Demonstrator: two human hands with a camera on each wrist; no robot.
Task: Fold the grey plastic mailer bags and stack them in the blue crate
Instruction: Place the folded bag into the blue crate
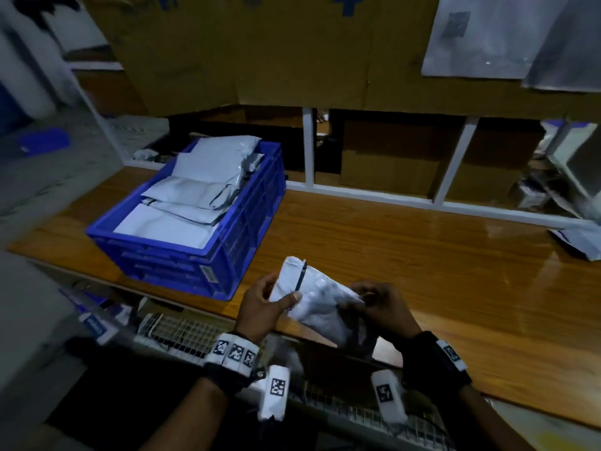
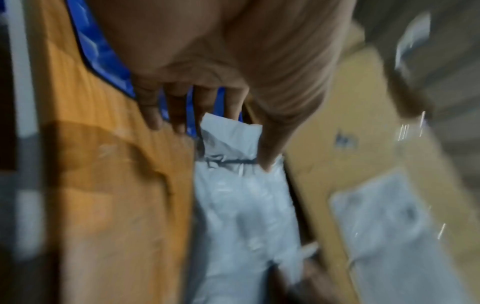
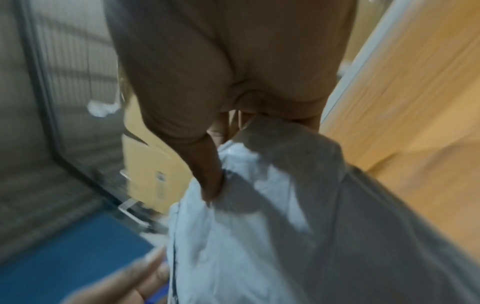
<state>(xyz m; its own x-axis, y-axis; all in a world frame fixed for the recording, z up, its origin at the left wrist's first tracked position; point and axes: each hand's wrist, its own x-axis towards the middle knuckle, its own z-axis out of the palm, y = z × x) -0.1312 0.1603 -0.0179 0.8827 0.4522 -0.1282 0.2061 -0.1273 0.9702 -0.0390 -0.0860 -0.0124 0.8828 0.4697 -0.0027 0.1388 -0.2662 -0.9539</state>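
Currently mid-fold | mailer bag (image 1: 317, 301) in air above table edge (image 1: 422, 255), right of blue crate (image 1: 247, 229) | left hand (image 1: 260, 307), right hand (image 1: 382, 309) each pinch an end | we'd press the crease flat before stacking.

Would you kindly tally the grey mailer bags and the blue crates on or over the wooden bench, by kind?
Grey mailer bags lying in the crate: at least 5 visible; the overlap hides any more.
Grey mailer bag held in both hands: 1
Blue crate: 1
Total: 7 things counted.
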